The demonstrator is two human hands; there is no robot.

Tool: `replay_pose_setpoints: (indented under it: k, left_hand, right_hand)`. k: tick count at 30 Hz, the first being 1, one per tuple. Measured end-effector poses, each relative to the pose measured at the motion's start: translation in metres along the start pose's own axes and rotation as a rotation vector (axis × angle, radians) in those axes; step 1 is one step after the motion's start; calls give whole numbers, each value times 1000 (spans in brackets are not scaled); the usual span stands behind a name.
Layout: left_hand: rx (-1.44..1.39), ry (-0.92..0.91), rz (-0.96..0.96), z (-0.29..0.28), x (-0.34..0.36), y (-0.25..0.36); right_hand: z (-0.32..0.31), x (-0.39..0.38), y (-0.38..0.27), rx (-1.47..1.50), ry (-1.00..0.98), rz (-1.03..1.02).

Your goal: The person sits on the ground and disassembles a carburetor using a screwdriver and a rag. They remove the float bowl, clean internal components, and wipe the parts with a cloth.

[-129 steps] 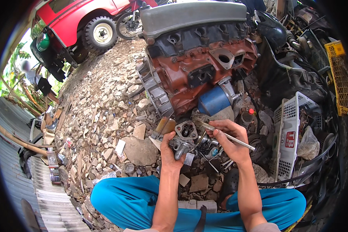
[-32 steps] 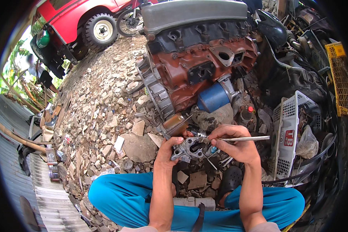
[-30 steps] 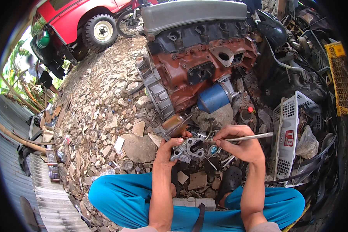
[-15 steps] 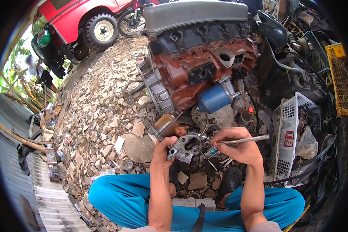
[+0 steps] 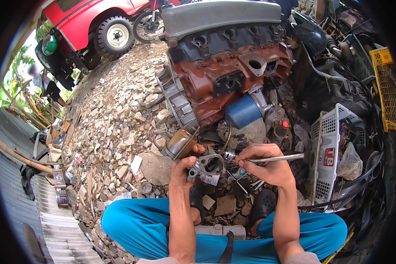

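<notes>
My left hand (image 5: 180,174) is wrapped round a grey cast-metal engine part (image 5: 203,166) with a flange and a wide hollow opening that faces up. An amber, see-through cup (image 5: 181,141) adjoins the far left side of this part, just beyond my fingers. Pinched in my right hand (image 5: 270,165) is a slim grey rod-like tool (image 5: 291,157), its back end sticking out to the right. Its working tip points left toward the part's opening and is too small to make out. Below and between the hands, several small metal tools (image 5: 255,185) lie on the ground.
A brown-red engine block (image 5: 207,72) with a blue oil filter (image 5: 243,112) stands straight ahead on stony ground. To the right are a white plastic crate (image 5: 323,154), a yellow crate (image 5: 386,88) and a red-capped bottle (image 5: 280,130). A red vehicle (image 5: 83,22) and a person (image 5: 44,81) are far left.
The metal part and its amber cup have tilted and shifted slightly left in my left hand. My right hand has moved a little left with the rod-like tool.
</notes>
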State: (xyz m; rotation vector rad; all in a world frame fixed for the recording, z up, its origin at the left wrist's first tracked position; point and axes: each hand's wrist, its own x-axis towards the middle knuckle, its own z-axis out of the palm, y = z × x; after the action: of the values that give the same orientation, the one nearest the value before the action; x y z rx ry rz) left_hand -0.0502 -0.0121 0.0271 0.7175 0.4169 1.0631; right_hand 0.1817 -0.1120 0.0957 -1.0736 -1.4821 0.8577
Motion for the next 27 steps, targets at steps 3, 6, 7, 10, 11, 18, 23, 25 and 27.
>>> replay_pose_setpoints:
  k: [3,6,7,10,11,18,23,25,27]
  left_hand:
    - [-37,-10,11,-2,2,4]
    - [80,10,19,11,-3,13]
    - [131,22,27,14,-6,12]
    - [271,44,51,22,-15,11]
    - [254,60,39,24,-19,13]
    - [125,100,48,20,-27,20]
    - [207,76,69,31,-14,16]
    - [93,51,48,31,-8,11]
    - [-48,22,57,28,0,3]
  right_hand:
    - [-7,1,6,39,82,82]
    - [-1,7,-4,110,164,-37]
    - [0,10,-11,131,157,-62]
    - [11,21,-22,8,-63,-205]
    - [13,24,-24,-15,-134,-235]
    - [-6,30,-32,-87,17,-47]
    - [11,37,-45,-62,-23,-304]
    - [7,38,-41,-160,-10,-205]
    - [-5,31,-40,-100,76,43]
